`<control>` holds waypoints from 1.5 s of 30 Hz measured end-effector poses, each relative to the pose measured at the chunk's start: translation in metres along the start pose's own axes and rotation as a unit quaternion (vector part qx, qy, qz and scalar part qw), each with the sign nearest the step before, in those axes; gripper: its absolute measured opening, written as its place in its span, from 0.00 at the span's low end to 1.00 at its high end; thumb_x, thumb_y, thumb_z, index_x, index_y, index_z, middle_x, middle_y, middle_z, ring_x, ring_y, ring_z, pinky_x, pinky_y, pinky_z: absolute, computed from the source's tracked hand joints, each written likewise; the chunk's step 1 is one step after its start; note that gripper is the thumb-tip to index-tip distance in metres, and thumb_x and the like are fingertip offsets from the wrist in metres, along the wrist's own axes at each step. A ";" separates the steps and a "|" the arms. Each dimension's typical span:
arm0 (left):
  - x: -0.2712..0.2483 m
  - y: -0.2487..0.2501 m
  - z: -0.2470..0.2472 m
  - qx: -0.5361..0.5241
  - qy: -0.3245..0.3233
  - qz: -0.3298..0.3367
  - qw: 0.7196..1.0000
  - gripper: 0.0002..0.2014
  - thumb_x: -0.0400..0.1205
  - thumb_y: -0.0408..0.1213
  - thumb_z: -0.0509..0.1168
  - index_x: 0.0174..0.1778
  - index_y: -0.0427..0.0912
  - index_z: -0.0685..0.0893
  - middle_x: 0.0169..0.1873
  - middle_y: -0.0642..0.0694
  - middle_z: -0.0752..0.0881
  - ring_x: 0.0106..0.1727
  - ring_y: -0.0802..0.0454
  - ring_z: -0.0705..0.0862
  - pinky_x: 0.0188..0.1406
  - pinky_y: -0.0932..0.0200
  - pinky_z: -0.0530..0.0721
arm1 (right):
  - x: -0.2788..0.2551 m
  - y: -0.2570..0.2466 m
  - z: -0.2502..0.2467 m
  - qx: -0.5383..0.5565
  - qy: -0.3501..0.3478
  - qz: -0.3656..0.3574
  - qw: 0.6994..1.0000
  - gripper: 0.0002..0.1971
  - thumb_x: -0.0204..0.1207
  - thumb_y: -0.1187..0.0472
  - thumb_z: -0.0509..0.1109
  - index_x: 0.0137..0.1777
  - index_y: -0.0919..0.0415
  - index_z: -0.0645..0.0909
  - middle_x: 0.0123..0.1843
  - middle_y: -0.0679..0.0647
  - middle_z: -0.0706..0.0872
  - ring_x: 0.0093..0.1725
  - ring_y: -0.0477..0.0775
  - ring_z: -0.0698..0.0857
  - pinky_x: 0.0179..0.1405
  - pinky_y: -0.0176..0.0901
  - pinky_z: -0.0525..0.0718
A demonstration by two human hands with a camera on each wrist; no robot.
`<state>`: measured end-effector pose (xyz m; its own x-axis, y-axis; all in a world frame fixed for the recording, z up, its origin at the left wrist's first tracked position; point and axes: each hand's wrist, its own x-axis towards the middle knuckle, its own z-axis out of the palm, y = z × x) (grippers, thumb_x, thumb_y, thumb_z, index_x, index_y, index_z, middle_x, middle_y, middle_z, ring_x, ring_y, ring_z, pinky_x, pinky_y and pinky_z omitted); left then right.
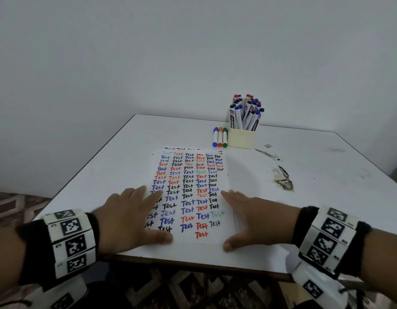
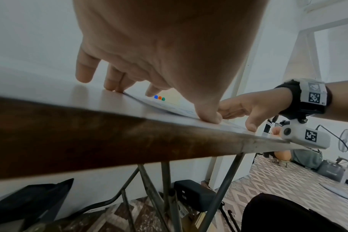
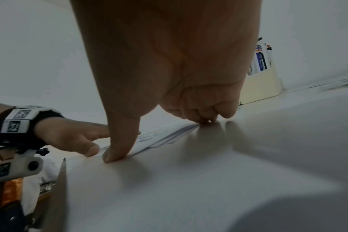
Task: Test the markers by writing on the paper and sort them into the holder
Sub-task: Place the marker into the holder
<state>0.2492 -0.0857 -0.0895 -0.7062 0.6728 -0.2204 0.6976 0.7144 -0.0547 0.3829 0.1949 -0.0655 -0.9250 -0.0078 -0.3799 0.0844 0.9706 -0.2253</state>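
Note:
A sheet of paper [image 1: 190,192] covered with the word "Test" in several colours lies on the white table [image 1: 304,210], on top of other sheets. My left hand [image 1: 130,217] rests flat on its left edge, fingers straight. My right hand [image 1: 248,217] lies flat along the right edge of the paper stack [image 3: 165,138], thumb on the table. Neither hand holds a marker. A cream holder [image 1: 241,137] full of markers stands at the back. Three markers, blue [image 1: 215,137], orange [image 1: 220,137] and green [image 1: 225,137], lie side by side to its left.
Dark stains and peeled patches [image 1: 282,179] mark the table to the right of the paper. The table's brown front edge [image 2: 89,133] is close under my wrists. A plain wall rises behind the table.

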 end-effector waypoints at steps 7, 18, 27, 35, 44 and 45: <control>0.006 -0.029 -0.004 0.004 0.007 -0.017 1.000 0.61 0.61 0.91 0.42 0.86 0.55 0.47 0.68 0.56 0.70 0.64 0.53 0.71 0.66 0.49 0.74 | 0.042 -0.013 -0.018 -0.025 -0.004 -0.001 1.000 0.63 0.70 0.26 0.74 0.92 0.54 0.40 0.94 0.49 0.47 0.91 0.49 0.50 0.90 0.46 0.50; 0.053 -0.083 -0.018 0.041 -0.021 -0.039 0.998 0.66 0.54 0.92 0.36 0.85 0.54 0.55 0.69 0.51 0.73 0.69 0.47 0.73 0.69 0.45 0.75 | 0.103 -0.034 -0.041 -0.070 -0.006 0.019 0.997 0.58 0.71 0.24 0.71 0.92 0.53 0.49 0.93 0.53 0.54 0.89 0.56 0.59 0.88 0.53 0.59; 0.109 -0.090 -0.036 0.045 -0.008 -0.052 0.998 0.51 0.70 0.82 0.51 0.84 0.52 0.59 0.68 0.47 0.74 0.69 0.45 0.74 0.67 0.45 0.76 | 0.145 -0.023 -0.061 -0.085 0.005 0.061 0.994 0.57 0.72 0.22 0.67 0.92 0.53 0.51 0.91 0.54 0.59 0.88 0.57 0.62 0.86 0.55 0.63; 0.136 -0.091 -0.041 0.056 0.002 -0.043 0.998 0.71 0.45 0.93 0.33 0.79 0.51 0.63 0.61 0.48 0.75 0.63 0.46 0.76 0.59 0.49 0.76 | 0.168 -0.009 -0.080 -0.064 0.000 0.082 0.995 0.62 0.67 0.22 0.73 0.92 0.51 0.48 0.92 0.51 0.59 0.87 0.56 0.64 0.86 0.55 0.65; 0.138 -0.102 -0.048 0.005 -0.011 -0.027 1.000 0.60 0.64 0.85 0.59 0.87 0.53 0.52 0.72 0.47 0.75 0.73 0.46 0.74 0.71 0.43 0.77 | 0.177 -0.011 -0.078 -0.071 0.002 0.087 0.994 0.60 0.70 0.24 0.73 0.92 0.50 0.44 0.91 0.53 0.59 0.86 0.56 0.67 0.84 0.54 0.69; 0.139 -0.103 -0.048 0.002 -0.008 -0.023 1.000 0.60 0.65 0.84 0.59 0.87 0.53 0.52 0.72 0.46 0.76 0.73 0.45 0.75 0.70 0.42 0.77 | 0.178 -0.011 -0.079 -0.072 0.003 0.087 0.994 0.60 0.70 0.25 0.72 0.92 0.50 0.45 0.91 0.53 0.59 0.86 0.56 0.67 0.84 0.54 0.69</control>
<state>0.0731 -0.0567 -0.0678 -0.7356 0.6363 -0.2325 0.6650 0.7437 -0.0686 0.1882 0.2018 -0.0602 -0.9034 0.1641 -0.3961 0.1899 0.9815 -0.0264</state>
